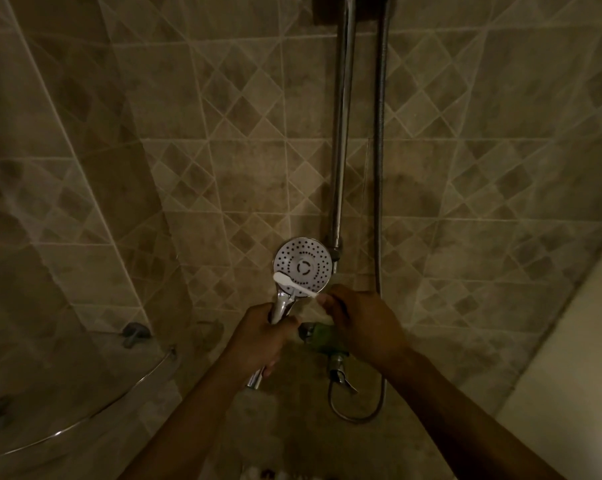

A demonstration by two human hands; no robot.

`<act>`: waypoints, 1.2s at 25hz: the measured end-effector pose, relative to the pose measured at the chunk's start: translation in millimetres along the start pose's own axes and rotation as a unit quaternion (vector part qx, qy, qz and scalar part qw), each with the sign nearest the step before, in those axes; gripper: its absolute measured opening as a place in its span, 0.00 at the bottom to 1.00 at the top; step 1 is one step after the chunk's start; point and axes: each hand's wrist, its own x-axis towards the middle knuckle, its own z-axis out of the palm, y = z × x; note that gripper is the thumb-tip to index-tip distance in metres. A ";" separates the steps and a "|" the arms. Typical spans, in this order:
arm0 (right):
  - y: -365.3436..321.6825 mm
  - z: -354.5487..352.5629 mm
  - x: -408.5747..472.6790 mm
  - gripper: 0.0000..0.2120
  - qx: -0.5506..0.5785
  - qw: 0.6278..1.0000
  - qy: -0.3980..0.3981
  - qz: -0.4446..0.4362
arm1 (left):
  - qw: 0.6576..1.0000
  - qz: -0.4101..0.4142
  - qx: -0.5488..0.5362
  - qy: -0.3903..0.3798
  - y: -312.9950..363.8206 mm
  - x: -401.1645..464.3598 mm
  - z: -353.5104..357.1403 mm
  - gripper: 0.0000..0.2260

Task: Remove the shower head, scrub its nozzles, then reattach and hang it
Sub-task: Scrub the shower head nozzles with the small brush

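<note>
The chrome shower head [304,263] faces me with its round white nozzle plate, held in front of the tiled wall. My left hand [261,336] grips its chrome handle, whose lower end sticks out below my fist. My right hand [358,320] pinches the handle of a white toothbrush [290,284]. The brush head lies across the lower left edge of the nozzle plate. No hose is visibly joined to the handle's lower end.
A chrome riser rail [341,140] and a metal hose [380,168] run down the wall behind. The mixer tap [330,344] with its lever sits just below my right hand, and the hose loops under it. A curved glass rail [119,396] lies lower left.
</note>
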 end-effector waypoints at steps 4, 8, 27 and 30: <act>9.4 -5.7 -8.0 0.21 0.004 1.000 -0.018 0.015 | 1.000 -0.003 -0.005 0.006 -3.1 -1.4 1.8 0.18; 3.8 -3.0 -4.2 0.15 0.020 1.000 0.001 0.002 | 1.000 -0.005 -0.011 -0.009 -3.3 -1.2 10.2 0.19; -1.5 -1.2 -6.5 0.16 0.018 1.000 0.002 0.016 | 0.994 -0.051 -0.089 -0.037 3.7 -12.6 1.0 0.13; 11.5 -10.4 -12.1 0.15 0.023 0.999 -0.007 0.035 | 0.994 -0.048 -0.096 -0.021 -1.9 -13.1 -8.7 0.15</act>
